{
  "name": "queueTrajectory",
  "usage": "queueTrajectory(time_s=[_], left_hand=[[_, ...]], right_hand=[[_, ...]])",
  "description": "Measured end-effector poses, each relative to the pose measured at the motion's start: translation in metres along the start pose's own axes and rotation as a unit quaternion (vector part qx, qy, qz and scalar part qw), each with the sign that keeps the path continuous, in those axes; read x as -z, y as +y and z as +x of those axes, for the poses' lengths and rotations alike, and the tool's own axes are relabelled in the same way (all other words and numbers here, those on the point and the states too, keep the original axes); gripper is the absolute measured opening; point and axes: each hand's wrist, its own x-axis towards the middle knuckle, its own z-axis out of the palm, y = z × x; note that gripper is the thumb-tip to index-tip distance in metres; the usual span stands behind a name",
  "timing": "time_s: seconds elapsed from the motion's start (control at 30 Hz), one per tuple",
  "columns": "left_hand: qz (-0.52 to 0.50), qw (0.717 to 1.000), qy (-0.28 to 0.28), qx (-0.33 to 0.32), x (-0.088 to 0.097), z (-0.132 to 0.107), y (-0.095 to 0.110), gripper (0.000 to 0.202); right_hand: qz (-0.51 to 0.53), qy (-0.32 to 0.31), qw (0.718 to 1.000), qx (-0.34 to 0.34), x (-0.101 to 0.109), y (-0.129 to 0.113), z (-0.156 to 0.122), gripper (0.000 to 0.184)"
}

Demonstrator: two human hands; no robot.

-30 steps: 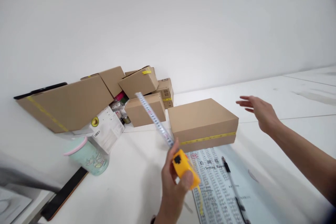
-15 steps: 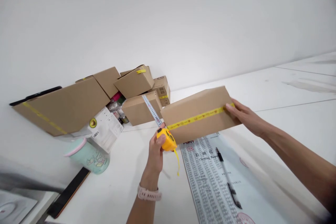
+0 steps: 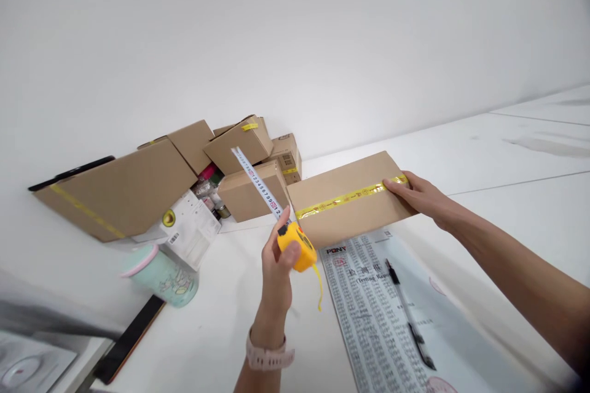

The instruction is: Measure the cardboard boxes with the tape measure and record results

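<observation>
My left hand (image 3: pixel 275 267) is wrapped round a yellow tape measure (image 3: pixel 297 247) whose white blade (image 3: pixel 256 182) sticks up and to the left. A flat cardboard box (image 3: pixel 350 198) with a strip of yellow tape is tipped up on its edge just right of the tape measure. My right hand (image 3: pixel 421 196) grips that box at its right end, fingers over the top edge. The tape measure's case is close to the box's left lower corner.
A printed sheet (image 3: pixel 382 307) with a black pen (image 3: pixel 408 319) lies below the box. Several cardboard boxes (image 3: pixel 124 193) are piled against the wall at the left. A mint cup with a pink lid (image 3: pixel 159 273) lies on the table, and a dark flat object (image 3: pixel 131 338) rests near the table edge.
My right hand went from hovering open to gripping the box and tipping it up. My left hand brought the tape measure up beside the box's left corner.
</observation>
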Motion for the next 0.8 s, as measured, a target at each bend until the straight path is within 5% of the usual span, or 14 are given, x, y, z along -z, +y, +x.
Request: queueTrajectory(time_s=[0.1,0.2,0.37,0.67,0.8], left_hand=[[-0.008,0.999,-0.037,0.007,-0.023,-0.027,-0.003,0.093],[-0.02,0.985,-0.139,0.102,-0.052,-0.052,-0.017,0.098],[-0.02,0.96,-0.198,0.195,-0.086,-0.062,-0.038,0.097],[-0.054,0.953,-0.202,0.22,-0.094,-0.07,-0.063,0.101],[-0.07,0.952,-0.203,0.219,-0.095,-0.075,-0.075,0.105]], right_hand=[[-0.008,0.01,1.0,-0.002,-0.003,-0.004,0.003,0.049],[-0.009,0.013,1.0,0.001,-0.005,-0.004,0.005,0.046],[-0.011,0.011,1.0,0.003,-0.006,-0.007,0.003,0.048],[-0.018,0.019,0.999,0.017,-0.008,-0.008,0.006,0.047],[-0.034,0.001,0.998,0.049,-0.006,-0.006,0.009,0.064]])
